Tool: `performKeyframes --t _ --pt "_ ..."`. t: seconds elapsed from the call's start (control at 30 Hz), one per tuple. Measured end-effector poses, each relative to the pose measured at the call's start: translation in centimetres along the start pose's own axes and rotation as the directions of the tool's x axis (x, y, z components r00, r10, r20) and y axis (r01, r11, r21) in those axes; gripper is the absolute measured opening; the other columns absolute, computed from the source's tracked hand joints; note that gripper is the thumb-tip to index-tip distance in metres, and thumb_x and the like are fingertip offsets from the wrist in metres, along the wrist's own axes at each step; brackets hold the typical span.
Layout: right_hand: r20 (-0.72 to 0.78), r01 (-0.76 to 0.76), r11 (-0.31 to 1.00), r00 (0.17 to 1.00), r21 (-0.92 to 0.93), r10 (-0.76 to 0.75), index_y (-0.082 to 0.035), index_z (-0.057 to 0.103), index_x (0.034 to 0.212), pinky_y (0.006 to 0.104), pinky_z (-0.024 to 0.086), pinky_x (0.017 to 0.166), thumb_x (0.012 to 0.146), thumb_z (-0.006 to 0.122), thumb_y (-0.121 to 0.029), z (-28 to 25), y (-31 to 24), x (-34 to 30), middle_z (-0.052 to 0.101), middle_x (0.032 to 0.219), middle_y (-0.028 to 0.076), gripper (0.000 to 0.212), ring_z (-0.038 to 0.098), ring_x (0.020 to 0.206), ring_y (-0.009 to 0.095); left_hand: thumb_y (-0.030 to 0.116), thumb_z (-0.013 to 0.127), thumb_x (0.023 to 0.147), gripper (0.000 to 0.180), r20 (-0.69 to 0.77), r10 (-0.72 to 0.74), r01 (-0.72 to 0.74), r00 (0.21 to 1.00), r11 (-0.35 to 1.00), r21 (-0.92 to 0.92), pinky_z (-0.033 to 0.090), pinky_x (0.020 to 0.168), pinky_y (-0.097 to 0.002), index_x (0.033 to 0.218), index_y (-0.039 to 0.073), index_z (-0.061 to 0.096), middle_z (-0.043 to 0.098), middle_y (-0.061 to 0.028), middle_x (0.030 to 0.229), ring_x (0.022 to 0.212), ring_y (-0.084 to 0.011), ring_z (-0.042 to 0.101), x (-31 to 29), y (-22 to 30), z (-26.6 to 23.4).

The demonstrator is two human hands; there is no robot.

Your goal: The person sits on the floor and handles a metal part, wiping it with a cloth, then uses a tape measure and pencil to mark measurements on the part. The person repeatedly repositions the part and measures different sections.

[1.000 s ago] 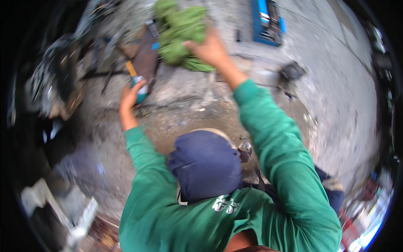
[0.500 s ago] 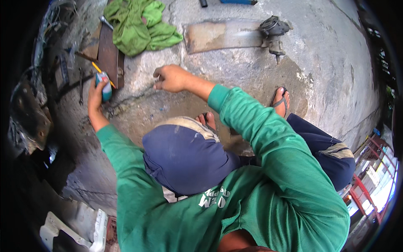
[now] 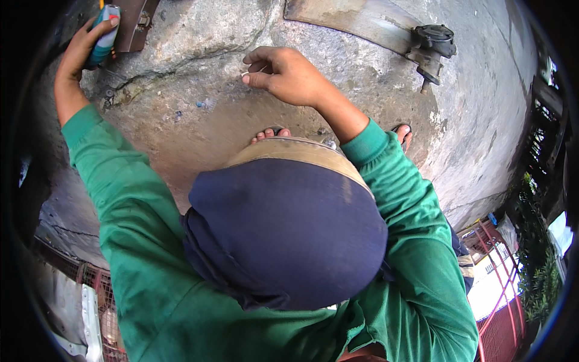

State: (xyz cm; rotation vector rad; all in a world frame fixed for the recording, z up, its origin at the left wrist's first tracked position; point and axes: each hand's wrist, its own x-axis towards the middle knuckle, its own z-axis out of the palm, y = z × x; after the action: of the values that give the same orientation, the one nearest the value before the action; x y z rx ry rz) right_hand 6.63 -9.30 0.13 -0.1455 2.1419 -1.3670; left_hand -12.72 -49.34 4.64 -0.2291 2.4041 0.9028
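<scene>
Teal spray can (image 3: 104, 33) sits gripped in the left hand (image 3: 81, 48) near the concrete floor's (image 3: 199, 36) far-left edge; the right hand (image 3: 286, 75) pinches something small and pale, which could slip into the floor's crack (image 3: 129, 81).

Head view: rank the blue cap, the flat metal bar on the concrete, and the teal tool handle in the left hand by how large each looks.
1. blue cap, by far the largest, though it is nearest the camera.
2. flat metal bar.
3. teal tool handle, partly covered by the left hand and cut by the picture's edge.
</scene>
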Motion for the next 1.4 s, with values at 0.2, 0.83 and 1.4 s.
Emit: performKeyframes --t 0.2,0.83,1.4 --pt "-0.041 -0.01 0.979 0.999 0.205 0.019 0.002 0.064 0.131 0.0337 0.057 0.091 0.096 0.075 -0.027 -0.8 -1.0 -0.6 0.074 0.113 0.013 0.046 0.07 0.103 0.021 0.047 0.08 0.076 0.081 -0.252 0.149 -0.231 0.956 0.912 -0.338 0.052 0.088 -0.0323 0.14 0.001 0.06 0.069 -0.0109 0.111 0.101 -0.0205 0.067 -6.7 0.6 5.8" --pt "-0.511 0.047 0.838 0.811 0.543 0.286 0.004 0.07 0.106 0.0286 0.052 0.081 0.095 0.076 -0.022 -10.2 3.2 -8.4 0.071 0.093 0.007 0.028 0.063 0.087 0.012 0.044 0.078 0.075 0.08 0.555 0.655 -0.549 0.512 0.747 -0.375 0.047 0.103 -0.0383 0.14 0.003 0.054 0.063 -0.0174 0.125 0.114 -0.0296 0.062 -5.1 19.9 28.0" --pt "-0.649 0.314 0.641 0.652 0.701 0.391 -0.007 0.056 0.096 0.0226 0.028 0.041 0.102 0.066 -0.026 -21.7 1.2 -16.1 0.047 0.059 0.0 0.022 0.038 0.045 0.007 0.037 0.065 0.091 0.055 0.828 0.497 -0.18 0.26 0.867 -0.464 0.048 0.085 -0.0304 0.133 0.002 0.06 0.064 -0.0098 0.105 0.096 -0.0169 0.059 -3.3 20.2 31.5"
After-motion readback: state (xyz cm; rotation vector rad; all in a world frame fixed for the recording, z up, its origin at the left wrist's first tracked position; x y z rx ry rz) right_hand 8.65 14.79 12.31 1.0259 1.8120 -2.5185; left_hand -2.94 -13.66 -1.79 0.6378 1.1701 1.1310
